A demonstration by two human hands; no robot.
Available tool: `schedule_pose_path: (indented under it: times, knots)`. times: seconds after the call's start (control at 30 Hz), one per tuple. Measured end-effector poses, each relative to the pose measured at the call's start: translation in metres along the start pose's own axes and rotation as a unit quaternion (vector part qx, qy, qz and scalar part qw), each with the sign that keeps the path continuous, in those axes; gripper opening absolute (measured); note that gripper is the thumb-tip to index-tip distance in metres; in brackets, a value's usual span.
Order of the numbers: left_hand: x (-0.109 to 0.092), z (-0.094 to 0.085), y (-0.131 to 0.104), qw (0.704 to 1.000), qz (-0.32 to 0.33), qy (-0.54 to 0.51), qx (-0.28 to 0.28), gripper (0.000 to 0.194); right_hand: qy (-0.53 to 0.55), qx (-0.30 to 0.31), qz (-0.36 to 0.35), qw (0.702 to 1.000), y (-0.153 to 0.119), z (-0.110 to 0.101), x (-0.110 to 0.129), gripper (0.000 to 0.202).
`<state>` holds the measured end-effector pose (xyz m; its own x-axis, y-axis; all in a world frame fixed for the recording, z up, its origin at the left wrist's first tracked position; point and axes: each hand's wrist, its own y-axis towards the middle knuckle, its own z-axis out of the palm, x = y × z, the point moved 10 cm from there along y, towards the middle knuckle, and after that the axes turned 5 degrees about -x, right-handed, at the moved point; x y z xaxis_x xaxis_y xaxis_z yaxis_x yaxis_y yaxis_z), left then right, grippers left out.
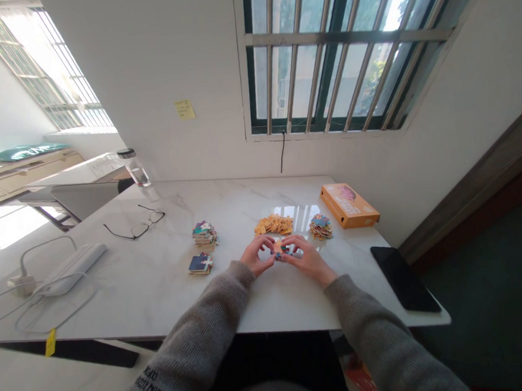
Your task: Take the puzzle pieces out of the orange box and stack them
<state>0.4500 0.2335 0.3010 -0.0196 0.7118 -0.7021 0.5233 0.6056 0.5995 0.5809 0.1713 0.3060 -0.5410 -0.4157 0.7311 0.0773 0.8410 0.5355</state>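
Observation:
Both hands meet over a small cluster of colourful puzzle pieces [279, 251] on the white marbled table [174, 303]. My left hand [258, 255] curls its fingers round the left side of the cluster, and my right hand [307, 258] does the same on the right. The fingertips partly hide the pieces. Just behind the hands lies a heap of orange-yellow puzzle pieces [274, 224]. A stack of pieces [321, 227] stands right of that heap. Left of my left hand are a taller stack [205, 235] and a lower stack with a dark blue top [200, 263].
An orange box [348, 205] lies at the back right, with a black tablet or phone [403, 278] near the right edge. Glasses [141, 226], a clear bottle [134, 168] and a white power strip [72, 270] with cables are on the left.

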Motion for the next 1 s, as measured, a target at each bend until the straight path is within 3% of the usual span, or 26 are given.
schedule_pose_path:
  times: [0.17, 0.27, 0.37, 0.5, 0.7, 1.0]
  knots:
    - [0.004, 0.002, -0.002, 1.000, -0.005, 0.000, 0.011, 0.035, -0.075, -0.052, -0.067, 0.994, 0.000, -0.012, 0.009, 0.019]
    - [0.012, 0.001, -0.003, 0.999, -0.004, 0.049, 0.001, 0.041, -0.154, -0.158, -0.087, 0.971, 0.001, -0.047, 0.005, 0.017]
    - [0.023, 0.005, -0.004, 0.994, -0.003, 0.107, 0.017, 0.034, -0.224, -0.282, -0.049, 0.932, -0.002, -0.096, -0.012, 0.020]
    - [0.032, 0.015, -0.005, 0.989, 0.004, 0.138, 0.046, 0.027, -0.291, -0.312, 0.025, 0.904, -0.002, -0.128, -0.045, 0.023]
    - [0.035, 0.019, -0.007, 0.987, 0.000, 0.150, 0.063, 0.028, -0.303, -0.298, 0.053, 0.904, 0.002, -0.128, -0.067, 0.024]
    - [0.034, 0.021, -0.007, 0.981, -0.026, 0.172, 0.088, 0.036, -0.294, -0.287, 0.043, 0.911, 0.004, -0.125, -0.066, 0.025]
